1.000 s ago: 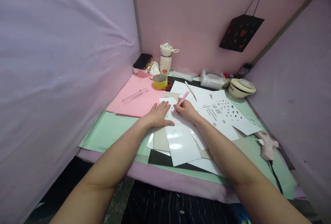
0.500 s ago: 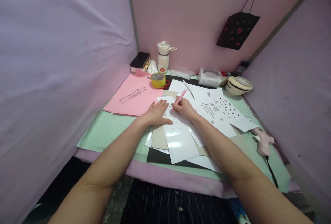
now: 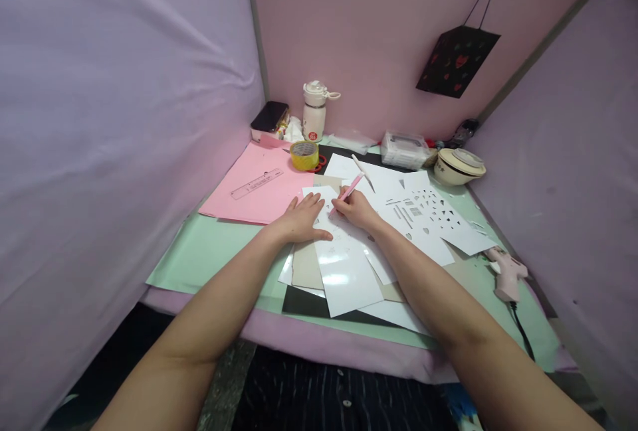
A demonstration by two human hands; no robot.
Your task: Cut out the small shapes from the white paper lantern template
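My left hand (image 3: 300,220) lies flat with its fingers spread on a glossy white sheet (image 3: 347,281). Pinched in my right hand (image 3: 355,208) is a pink pen-like tool (image 3: 351,186), slanted, its tip down at the same sheet beside my left fingers. Beneath lies a beige board (image 3: 306,266), and under that a black sheet (image 3: 309,303). To the right spreads white paper with small cut-out shapes (image 3: 428,208). A white pen-like tool (image 3: 359,165) rests on paper behind my right hand.
Pink paper (image 3: 279,205) with a clear ruler (image 3: 256,183) lies left. Yellow tape (image 3: 304,156), red-handled scissors (image 3: 321,163), a bottle (image 3: 314,115), a plastic box (image 3: 405,150) and a bowl (image 3: 456,169) stand behind. A glue gun (image 3: 508,275) lies right; a black lantern (image 3: 458,62) hangs above.
The pink tool's upper end has shifted slightly to the right and down in my right hand. My left hand stays in place. The view has moved very slightly.
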